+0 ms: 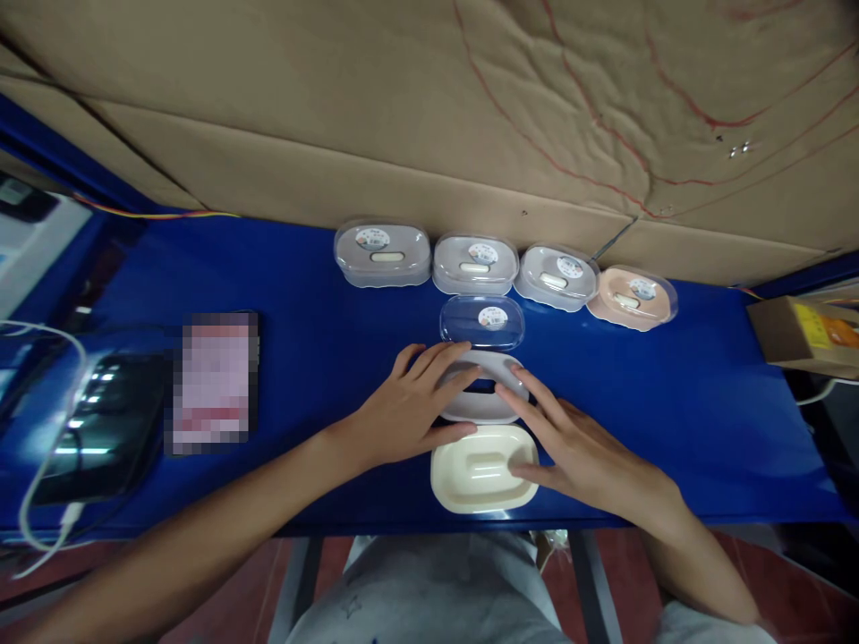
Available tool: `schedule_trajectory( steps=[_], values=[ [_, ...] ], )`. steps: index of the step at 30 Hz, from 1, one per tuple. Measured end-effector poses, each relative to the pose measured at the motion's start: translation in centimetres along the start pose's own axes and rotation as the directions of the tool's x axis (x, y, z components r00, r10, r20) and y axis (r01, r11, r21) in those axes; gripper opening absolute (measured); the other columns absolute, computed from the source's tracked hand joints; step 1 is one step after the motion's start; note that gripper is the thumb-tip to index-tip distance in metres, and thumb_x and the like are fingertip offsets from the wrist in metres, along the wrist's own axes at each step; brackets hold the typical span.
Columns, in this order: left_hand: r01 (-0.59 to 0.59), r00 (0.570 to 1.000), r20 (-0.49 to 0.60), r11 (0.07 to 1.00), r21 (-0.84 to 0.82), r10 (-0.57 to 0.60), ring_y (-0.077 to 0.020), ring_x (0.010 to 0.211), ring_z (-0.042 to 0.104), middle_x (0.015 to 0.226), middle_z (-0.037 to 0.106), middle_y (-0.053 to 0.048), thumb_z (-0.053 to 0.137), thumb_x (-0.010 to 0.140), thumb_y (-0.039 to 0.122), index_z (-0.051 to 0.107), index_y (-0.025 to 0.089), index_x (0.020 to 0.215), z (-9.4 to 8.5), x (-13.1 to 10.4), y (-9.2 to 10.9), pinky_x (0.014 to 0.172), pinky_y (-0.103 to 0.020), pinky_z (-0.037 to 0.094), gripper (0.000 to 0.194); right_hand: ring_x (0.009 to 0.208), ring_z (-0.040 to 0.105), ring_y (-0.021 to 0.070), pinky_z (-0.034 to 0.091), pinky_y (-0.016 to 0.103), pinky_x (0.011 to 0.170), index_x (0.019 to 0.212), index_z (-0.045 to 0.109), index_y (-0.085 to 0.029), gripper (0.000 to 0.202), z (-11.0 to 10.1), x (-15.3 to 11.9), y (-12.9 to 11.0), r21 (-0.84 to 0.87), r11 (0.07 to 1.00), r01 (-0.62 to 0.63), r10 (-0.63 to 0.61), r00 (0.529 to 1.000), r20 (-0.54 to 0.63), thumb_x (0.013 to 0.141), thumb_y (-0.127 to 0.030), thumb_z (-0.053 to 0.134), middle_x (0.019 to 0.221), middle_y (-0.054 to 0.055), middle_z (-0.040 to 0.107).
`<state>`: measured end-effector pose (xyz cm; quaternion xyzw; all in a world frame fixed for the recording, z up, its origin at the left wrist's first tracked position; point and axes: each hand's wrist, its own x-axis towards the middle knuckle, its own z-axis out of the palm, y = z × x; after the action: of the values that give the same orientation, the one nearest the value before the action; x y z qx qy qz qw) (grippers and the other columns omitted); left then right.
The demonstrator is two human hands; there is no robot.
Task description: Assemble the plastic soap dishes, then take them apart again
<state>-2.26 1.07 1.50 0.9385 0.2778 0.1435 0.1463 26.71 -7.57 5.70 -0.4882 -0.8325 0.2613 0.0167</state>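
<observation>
Grey frame [476,410] lies flat on the blue table [322,349] near its front edge, its slot showing dark at the centre. Left hand [409,402] reaches over its left side, palm down, fingers extended; one fingertip is at the near edge of a clear lid [463,324], and the thumb stands apart, above the far rim of a cream tray [449,478]. Right hand [577,452] is at the frame's right side, fingers stretched toward the slot, thumb well apart over the tray's interior. Both grips are wide and neither is closed around anything; whether the fingertips press on the frame cannot be told.

Cream tray sits just beside the frame on the person's side, open face up. Clear lid, bearing a round label, lies just beyond the frame. Farther back, three grey boxes [382,272] and one peach box [614,313] form a row before the cardboard wall [335,134]. Tablet [215,376], screen obscured, lies well to the left; a carton [771,335] stands at the far right.
</observation>
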Motion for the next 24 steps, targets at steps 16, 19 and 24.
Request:
schedule_trajectory(
  steps=[16, 19, 24],
  values=[
    [0.232, 0.97, -0.122, 0.951, 0.205, -0.21, -0.046, 0.167, 0.023, 0.177, 0.028, -0.028, 0.057, 0.103, 0.071, 0.031, 0.022, 0.174, 3.5, 5.6, 10.6, 0.127, -0.074, 0.027, 0.09, 0.124, 0.073, 0.0351, 0.057, 0.062, 0.112, 0.163, 0.049, -0.03, 0.055, -4.3, -0.2, 6.8, -0.038, 0.979, -0.203, 0.156, 0.847, -0.508, 0.111, -0.046, 0.054, 0.153, 0.013, 0.066],
    [0.315, 0.948, -0.125, 0.923, 0.222, -0.294, -0.0467, 0.166, 0.025, 0.175, 0.034, -0.028, 0.054, 0.102, 0.075, 0.039, 0.022, 0.171, 4.2, 7.0, 9.9, 0.127, -0.077, 0.025, 0.088, 0.134, 0.069, 0.0371, 0.058, 0.062, 0.111, 0.159, 0.054, -0.029, 0.051, -3.6, 0.6, 8.0, -0.054, 0.984, -0.173, 0.128, 0.873, -0.471, 0.111, -0.047, 0.053, 0.152, 0.014, 0.067],
    [0.351, 0.934, -0.158, 0.906, 0.236, -0.32, -0.0482, 0.16, 0.038, 0.169, 0.043, -0.031, 0.056, 0.104, 0.067, 0.054, 0.017, 0.162, 4.5, 5.9, 8.8, 0.129, -0.076, 0.025, 0.077, 0.141, 0.064, 0.0318, 0.053, 0.057, 0.12, 0.149, 0.063, -0.029, 0.04, -2.5, 2.1, 8.1, -0.061, 0.998, 0.001, -0.034, 0.83, -0.556, 0.11, -0.041, 0.056, 0.15, 0.012, 0.067]
  ],
)
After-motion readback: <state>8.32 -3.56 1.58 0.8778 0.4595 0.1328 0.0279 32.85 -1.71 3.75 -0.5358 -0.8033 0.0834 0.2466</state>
